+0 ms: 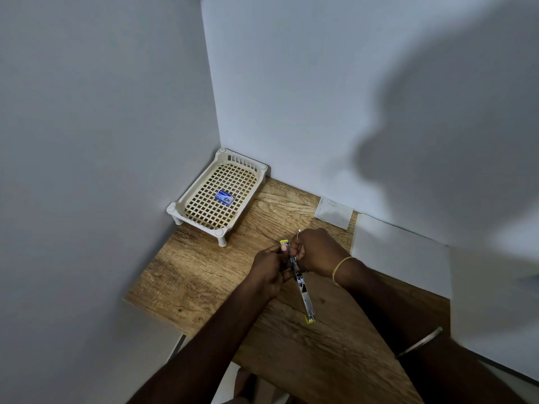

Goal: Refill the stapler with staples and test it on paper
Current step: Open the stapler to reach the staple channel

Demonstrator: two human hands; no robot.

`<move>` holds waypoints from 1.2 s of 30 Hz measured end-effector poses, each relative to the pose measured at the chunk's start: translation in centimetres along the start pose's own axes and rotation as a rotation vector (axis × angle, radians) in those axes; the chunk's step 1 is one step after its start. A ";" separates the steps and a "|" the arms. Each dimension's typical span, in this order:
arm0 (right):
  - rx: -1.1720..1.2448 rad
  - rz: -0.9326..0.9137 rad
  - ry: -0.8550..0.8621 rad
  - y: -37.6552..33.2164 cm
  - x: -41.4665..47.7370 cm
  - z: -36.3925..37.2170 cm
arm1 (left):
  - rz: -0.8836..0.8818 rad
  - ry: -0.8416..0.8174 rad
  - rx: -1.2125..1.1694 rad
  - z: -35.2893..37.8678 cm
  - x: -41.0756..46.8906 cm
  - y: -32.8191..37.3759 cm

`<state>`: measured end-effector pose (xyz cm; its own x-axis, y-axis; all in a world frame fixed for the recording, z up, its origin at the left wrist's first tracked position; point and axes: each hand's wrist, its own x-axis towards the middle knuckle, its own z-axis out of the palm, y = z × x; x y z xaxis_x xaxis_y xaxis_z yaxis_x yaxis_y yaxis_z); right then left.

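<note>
Wooden table (204, 272) is under my two hands, which meet above it. My left hand (269, 268) and my right hand (318, 252) both curl the fingers around the stapler (303, 290), which is opened out long, with yellow ends. The blue staple box (224, 197) lies inside the white tray (175, 209) in the corner. White paper (399, 252) lies at the right.
</note>
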<state>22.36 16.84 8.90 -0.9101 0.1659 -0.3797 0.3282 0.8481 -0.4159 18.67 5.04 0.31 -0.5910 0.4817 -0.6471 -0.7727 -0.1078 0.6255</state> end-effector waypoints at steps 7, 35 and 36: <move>0.068 -0.007 0.085 0.2 -0.7 0.6 | -0.030 0.008 -0.040 -0.3 -0.3 0.2; 0.428 0.316 -0.001 0.8 -0.7 2.0 | -0.026 -0.005 -0.021 -0.8 -1.2 -1.0; 0.439 0.308 0.022 0.8 -0.7 2.2 | -0.027 -0.017 -0.031 -0.7 -1.2 -1.0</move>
<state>23.83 16.34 7.02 -0.7583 0.3884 -0.5236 0.6518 0.4686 -0.5963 20.00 3.94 0.10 -0.5661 0.4991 -0.6561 -0.7953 -0.1214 0.5939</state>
